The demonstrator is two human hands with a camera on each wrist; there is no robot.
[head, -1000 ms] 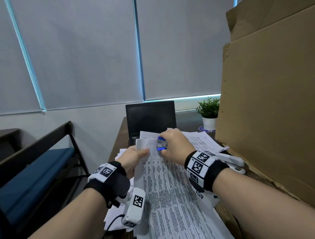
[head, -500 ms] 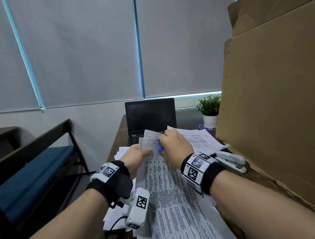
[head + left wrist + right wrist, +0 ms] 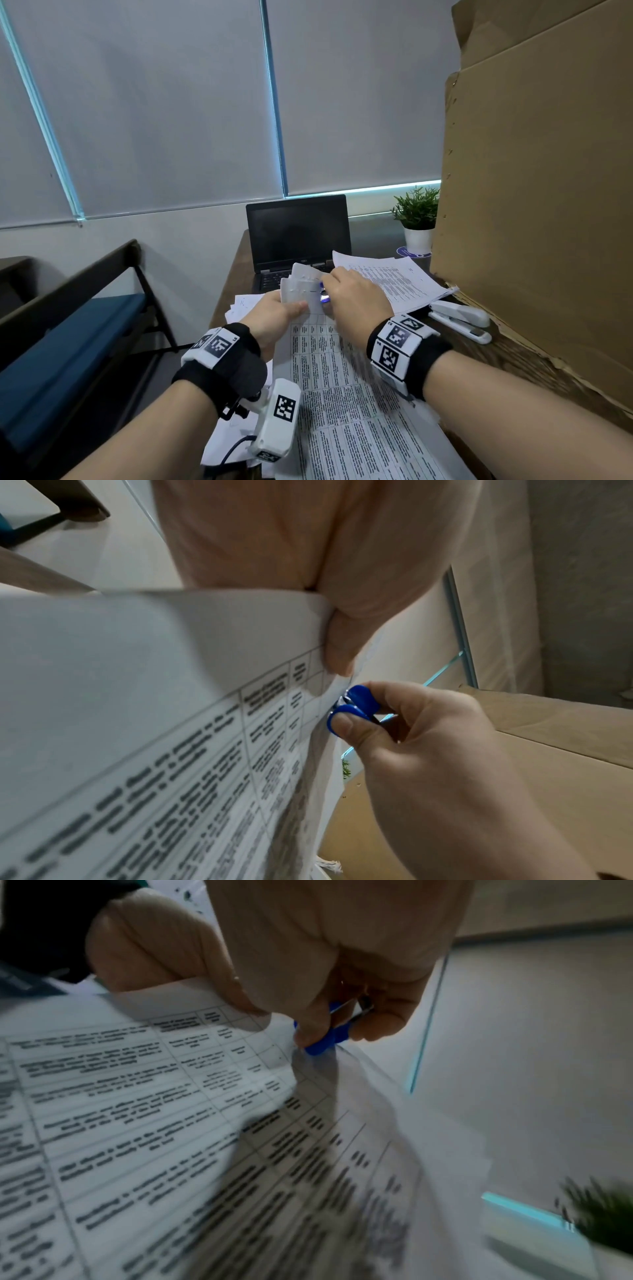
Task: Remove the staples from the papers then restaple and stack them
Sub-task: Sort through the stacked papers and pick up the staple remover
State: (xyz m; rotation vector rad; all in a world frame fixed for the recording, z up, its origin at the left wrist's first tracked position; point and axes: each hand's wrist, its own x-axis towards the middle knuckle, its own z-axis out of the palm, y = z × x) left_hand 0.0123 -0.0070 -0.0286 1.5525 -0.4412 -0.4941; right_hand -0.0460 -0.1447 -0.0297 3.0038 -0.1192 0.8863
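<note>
Your left hand [image 3: 274, 313] pinches the top corner of the stapled papers [image 3: 342, 394], lifted off the desk [image 3: 513, 359] in front of the laptop [image 3: 298, 233], while your right hand [image 3: 356, 294] squeezes the blue staple remover [image 3: 354, 710] against that same corner, just beside your left thumb. Keep the left pinch close to the staple so the sheets stay taut, squeeze the remover fully, and pull straight out, not sideways, since the corner looks likely to tear. The staple itself is too small to make out; the white stapler [image 3: 460, 320] waits to your right, beside the second paper stack [image 3: 394, 277].
</note>
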